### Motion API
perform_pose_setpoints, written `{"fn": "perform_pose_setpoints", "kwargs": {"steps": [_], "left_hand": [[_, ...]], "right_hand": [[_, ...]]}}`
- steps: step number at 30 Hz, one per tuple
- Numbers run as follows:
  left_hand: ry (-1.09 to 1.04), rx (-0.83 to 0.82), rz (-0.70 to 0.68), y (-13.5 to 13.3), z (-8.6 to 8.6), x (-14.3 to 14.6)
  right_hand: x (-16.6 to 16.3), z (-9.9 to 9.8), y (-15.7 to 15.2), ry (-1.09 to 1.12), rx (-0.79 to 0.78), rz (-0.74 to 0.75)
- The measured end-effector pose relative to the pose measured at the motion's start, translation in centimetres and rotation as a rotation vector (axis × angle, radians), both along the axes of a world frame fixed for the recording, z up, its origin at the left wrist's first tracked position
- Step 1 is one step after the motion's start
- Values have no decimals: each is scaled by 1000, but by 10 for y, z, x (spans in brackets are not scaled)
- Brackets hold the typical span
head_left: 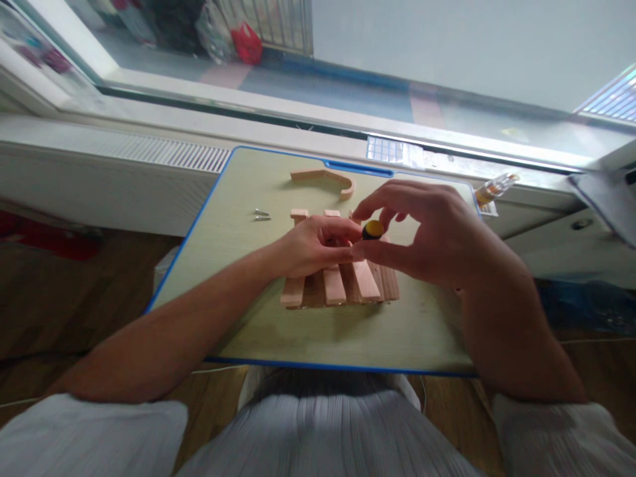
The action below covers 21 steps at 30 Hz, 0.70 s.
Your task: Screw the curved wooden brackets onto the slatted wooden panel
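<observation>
Over the small table, my right hand (427, 228) curls its thumb and fingers around a screwdriver (373, 230), whose black and yellow handle end faces up. Its shaft and tip are hidden. My left hand (320, 245) reaches in from the left, thumb and forefinger closed just beside the screwdriver; what they pinch is hidden. Beneath both hands lies a slatted wooden piece (335, 286) with pale strips across darker boards. A hook-shaped wooden part (325, 175) rests behind it. Two screws (262, 215) lie to the left.
The table (278, 338) has a blue edge and a slot at its far side. Behind it run a radiator (193, 156) and a window sill. A clear bottle (497, 189) lies near the far right corner. A white cable (218, 370) shows below the front edge.
</observation>
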<state>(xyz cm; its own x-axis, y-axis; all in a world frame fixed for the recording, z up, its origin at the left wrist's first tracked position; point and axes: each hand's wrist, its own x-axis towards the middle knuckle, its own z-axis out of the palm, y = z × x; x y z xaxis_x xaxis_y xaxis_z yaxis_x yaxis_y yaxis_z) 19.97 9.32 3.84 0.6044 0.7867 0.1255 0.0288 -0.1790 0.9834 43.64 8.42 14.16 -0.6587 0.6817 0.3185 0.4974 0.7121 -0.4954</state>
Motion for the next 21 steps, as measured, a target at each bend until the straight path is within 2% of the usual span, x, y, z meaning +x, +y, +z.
{"fn": "perform_pose_setpoints", "kwargs": {"steps": [3, 5, 21], "left_hand": [[19, 28, 17, 1, -2, 0], [24, 37, 24, 1, -3, 0], [31, 70, 11, -2, 8, 0]], "right_hand": [[5, 4, -1, -4, -45, 138], [7, 4, -1, 10, -44, 167], [-12, -7, -5, -92, 111, -100]]}}
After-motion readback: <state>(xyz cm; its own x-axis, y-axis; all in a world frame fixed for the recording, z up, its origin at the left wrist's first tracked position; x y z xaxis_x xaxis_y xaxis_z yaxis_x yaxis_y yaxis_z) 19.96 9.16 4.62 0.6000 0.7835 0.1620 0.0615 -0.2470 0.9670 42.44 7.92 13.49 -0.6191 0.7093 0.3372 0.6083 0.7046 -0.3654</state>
